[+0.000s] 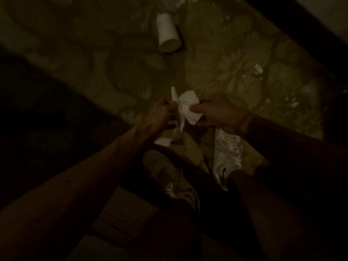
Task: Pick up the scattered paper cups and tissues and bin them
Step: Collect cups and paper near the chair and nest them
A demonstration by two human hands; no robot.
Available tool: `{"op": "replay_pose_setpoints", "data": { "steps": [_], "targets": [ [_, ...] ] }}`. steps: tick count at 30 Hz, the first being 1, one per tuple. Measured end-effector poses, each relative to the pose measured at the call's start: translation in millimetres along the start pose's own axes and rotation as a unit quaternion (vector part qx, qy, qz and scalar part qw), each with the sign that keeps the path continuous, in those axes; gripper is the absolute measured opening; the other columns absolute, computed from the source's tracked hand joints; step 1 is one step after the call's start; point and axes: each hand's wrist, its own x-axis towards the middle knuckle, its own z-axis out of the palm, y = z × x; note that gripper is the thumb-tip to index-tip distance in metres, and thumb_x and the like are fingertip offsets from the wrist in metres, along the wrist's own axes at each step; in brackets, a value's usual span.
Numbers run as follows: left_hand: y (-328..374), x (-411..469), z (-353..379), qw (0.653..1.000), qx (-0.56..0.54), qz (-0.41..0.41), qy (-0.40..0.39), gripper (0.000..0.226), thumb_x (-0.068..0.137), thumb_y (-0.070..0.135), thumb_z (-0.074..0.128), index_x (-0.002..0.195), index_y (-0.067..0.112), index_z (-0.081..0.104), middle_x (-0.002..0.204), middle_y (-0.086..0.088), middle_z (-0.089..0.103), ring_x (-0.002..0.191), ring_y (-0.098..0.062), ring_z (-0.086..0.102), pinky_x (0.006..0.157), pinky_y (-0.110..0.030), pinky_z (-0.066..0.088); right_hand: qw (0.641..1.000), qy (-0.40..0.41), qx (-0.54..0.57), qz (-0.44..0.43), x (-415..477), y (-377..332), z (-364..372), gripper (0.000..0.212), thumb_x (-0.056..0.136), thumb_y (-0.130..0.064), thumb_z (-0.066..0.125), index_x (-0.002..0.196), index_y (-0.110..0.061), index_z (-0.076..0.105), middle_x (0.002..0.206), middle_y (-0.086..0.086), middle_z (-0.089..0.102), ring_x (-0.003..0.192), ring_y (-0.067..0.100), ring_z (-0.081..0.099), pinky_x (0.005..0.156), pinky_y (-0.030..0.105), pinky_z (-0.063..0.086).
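Dim, ribbed olive floor matting (216, 59) fills the head view, badly lit and dark at the edges. On it a white paper cup (167, 32) lies on its side, mouth toward the person, untouched.

Well nearer the person than that cup, a crumpled white tissue (188, 105) is up off the floor between both hands. The left hand (160, 113) has its fingers curled round one end, with a ragged strip hanging below the fist. The right hand (220, 113) pinches the other end between thumb and fingers. The tissue looks thin, limp and bunched – whether it is one sheet or several I cannot tell.

Right of the cup and nearer, small white paper scraps (259, 69) dot the matting. Nearer again stand a pair of pale trainers (227, 155).

No bin shows, so I judge the task early: tissue gathered but not binned – the cup and scraps are left.
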Motion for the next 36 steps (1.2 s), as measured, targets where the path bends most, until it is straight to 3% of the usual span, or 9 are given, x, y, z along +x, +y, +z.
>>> {"op": "replay_pose_setpoints", "data": {
  "steps": [3, 7, 12, 18, 21, 26, 29, 32, 36],
  "targets": [
    [33, -24, 3, 0.991, -0.124, -0.021, -0.046, 0.032, 0.103, 0.030, 0.044, 0.124, 0.013, 0.061, 0.114, -0.009, 0.069, 0.102, -0.028, 0.066, 0.077, -0.040, 0.056, 0.999, -0.016, 0.008, -0.050, -13, -32, 3, 0.017, 0.088, -0.012, 0.069, 0.104, -0.016, 0.071, 0.098, 0.006, 0.075, 0.080, 0.014, 0.073, 0.061, 0.026, 0.058],
    [60, -40, -8, 0.979, -0.197, 0.015, -0.042, 0.043, 0.105, 0.044, 0.037, 0.125, 0.016, 0.063, 0.111, -0.005, 0.070, 0.102, -0.022, 0.066, 0.080, -0.036, 0.056, 0.987, 0.058, -0.097, -0.116, -20, -66, 14, 0.029, 0.083, -0.019, 0.076, 0.112, -0.019, 0.069, 0.106, -0.001, 0.070, 0.094, 0.015, 0.066, 0.077, 0.030, 0.056],
    [69, -51, -25, 0.969, -0.243, 0.033, -0.015, 0.039, 0.103, 0.047, 0.042, 0.112, 0.020, 0.068, 0.098, 0.001, 0.077, 0.085, -0.010, 0.075, 0.066, -0.026, 0.059, 0.985, 0.085, -0.099, -0.110, -16, -85, 34, 0.053, 0.075, -0.026, 0.082, 0.122, -0.016, 0.058, 0.102, -0.004, 0.060, 0.084, 0.005, 0.057, 0.062, 0.020, 0.045],
    [65, -48, -50, 0.961, -0.270, -0.002, -0.054, 0.051, 0.098, 0.062, 0.037, 0.123, 0.026, 0.063, 0.107, 0.004, 0.075, 0.090, -0.010, 0.073, 0.072, -0.032, 0.059, 0.985, 0.051, -0.109, -0.122, 1, -108, 64, 0.019, 0.079, -0.015, 0.079, 0.086, -0.028, 0.067, 0.085, -0.010, 0.067, 0.077, 0.001, 0.063, 0.053, 0.011, 0.045],
    [68, -42, -52, 0.943, -0.326, -0.010, -0.068, 0.039, 0.102, 0.052, 0.039, 0.123, 0.027, 0.060, 0.110, 0.001, 0.074, 0.100, -0.015, 0.071, 0.087, -0.040, 0.059, 0.987, 0.011, -0.111, -0.117, 12, -114, 77, 0.022, 0.084, -0.018, 0.072, 0.065, -0.028, 0.072, 0.064, -0.010, 0.070, 0.061, 0.002, 0.067, 0.044, 0.012, 0.046],
    [58, -10, -61, 0.940, -0.331, 0.042, 0.067, 0.041, 0.102, 0.028, 0.053, 0.138, 0.007, 0.053, 0.124, -0.012, 0.068, 0.110, -0.025, 0.068, 0.092, -0.043, 0.057, 0.979, -0.027, -0.178, -0.097, 49, -132, 81, 0.016, 0.090, -0.019, 0.063, 0.076, -0.020, 0.070, 0.064, -0.013, 0.061, 0.060, -0.002, 0.057, 0.053, 0.008, 0.043],
    [56, 16, -72, 0.940, -0.315, 0.042, 0.122, 0.030, 0.101, 0.014, 0.050, 0.130, 0.005, 0.055, 0.114, -0.014, 0.068, 0.101, -0.026, 0.068, 0.077, -0.037, 0.058, 0.987, 0.032, -0.144, -0.067, 79, -143, 69, 0.006, 0.088, -0.023, 0.066, 0.086, -0.021, 0.072, 0.087, -0.001, 0.071, 0.080, 0.009, 0.065, 0.066, 0.022, 0.052],
    [64, 37, -81, 0.945, -0.285, 0.073, 0.141, 0.020, 0.100, 0.010, 0.049, 0.110, 0.020, 0.062, 0.101, -0.003, 0.069, 0.093, -0.020, 0.067, 0.077, -0.037, 0.058, 0.980, 0.088, -0.176, -0.022, 117, -159, 59, 0.049, 0.086, -0.029, 0.070, 0.131, -0.018, 0.055, 0.128, 0.009, 0.058, 0.110, 0.024, 0.059, 0.092, 0.041, 0.053],
    [86, 70, -91, 0.960, -0.229, 0.060, 0.151, 0.015, 0.095, 0.009, 0.055, 0.092, 0.016, 0.068, 0.090, -0.001, 0.072, 0.084, -0.018, 0.069, 0.077, -0.041, 0.059, 0.953, 0.154, -0.258, -0.044, 167, -173, 52, 0.083, 0.083, -0.031, 0.074, 0.150, -0.013, 0.027, 0.141, 0.017, 0.046, 0.125, 0.034, 0.050, 0.102, 0.052, 0.046]
  ]
}}
